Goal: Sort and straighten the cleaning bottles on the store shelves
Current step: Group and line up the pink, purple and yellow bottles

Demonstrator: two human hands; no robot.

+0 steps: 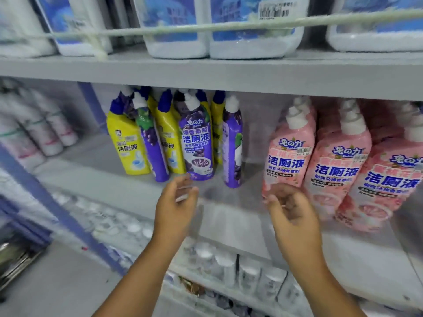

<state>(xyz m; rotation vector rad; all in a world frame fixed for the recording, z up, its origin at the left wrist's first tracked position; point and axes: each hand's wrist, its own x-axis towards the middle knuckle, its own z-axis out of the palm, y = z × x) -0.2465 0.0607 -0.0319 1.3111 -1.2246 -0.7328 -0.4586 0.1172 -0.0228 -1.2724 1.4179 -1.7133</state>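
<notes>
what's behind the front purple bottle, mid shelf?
Behind the purple bottle, yellow bottles with blue caps and another dark cap show. Their lower bodies and labels are covered, so the count is unclear.

Grey shelving (pixel 206 72) — pale floor (pixel 57 282)

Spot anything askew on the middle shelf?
Yes. Yellow bottles and purple bottles are interleaved rather than grouped, several leaning. One purple bottle stands apart, turned sideways. The pink bottles look orderly. Both hands hold nothing.

One head-worn wide-angle view, close to the middle shelf (pixel 128 179), faces forward and slightly down, tilted, over both forearms
</notes>
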